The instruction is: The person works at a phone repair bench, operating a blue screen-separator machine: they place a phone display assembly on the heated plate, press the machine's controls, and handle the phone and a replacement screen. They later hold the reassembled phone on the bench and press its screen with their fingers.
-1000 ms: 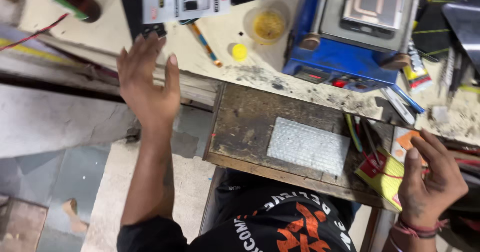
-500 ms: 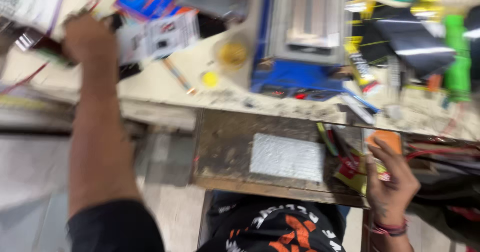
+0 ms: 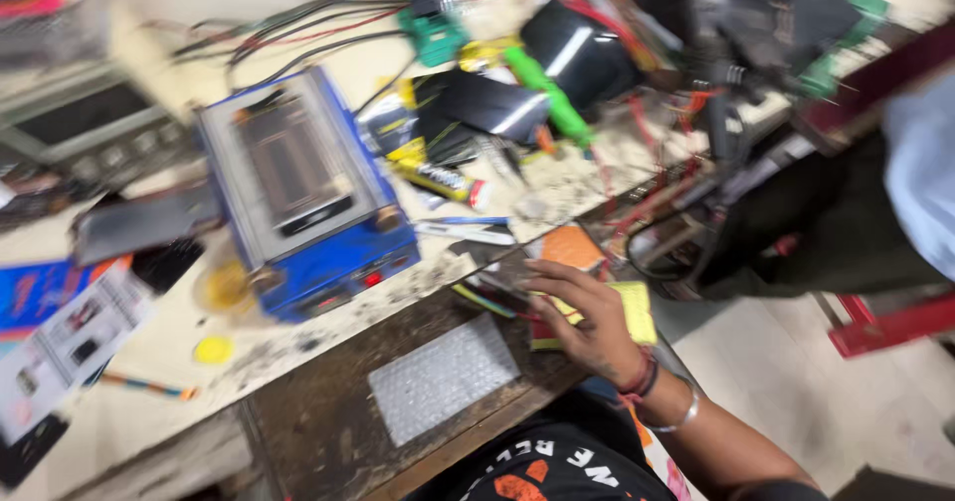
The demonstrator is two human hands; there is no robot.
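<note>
Right hand: the right hand [image 3: 589, 320] is lying palm down with fingers spread and loose, pressing on a yellow pad [image 3: 629, 312]; it is gripping nothing, only resting on it. A red thread band and a metal bangle are sitting on the wrist, and the forearm is coming in from the lower right.
Left hand: it is not showing in this view, so I cannot tell its state.
Yellow pad: it is lying just right of the bubble sheet [image 3: 444, 377], at the right end of the dark wooden board [image 3: 328, 411], partly under the palm. An orange pad [image 3: 571, 246] is sitting just beyond it, close to the fingertips.
Surface: the counter [image 3: 149, 362] is looking pale, stained and cluttered. Beyond the bubble sheet a blue machine [image 3: 298, 188] is standing; right of that, a green-handled tool [image 3: 545, 93], dark flat panels and tangled cables are lying. A yellow cap [image 3: 213, 350] is lying left of the bubble sheet.
Room: a pale tiled floor is showing at lower right, and another person's light sleeve at the right edge.
Change: the view is swinging to the right. The left arm, earlier reaching over the counter's left side, is gone from sight. The right hand, earlier curled at the pads, is now lying flat on them.
</note>
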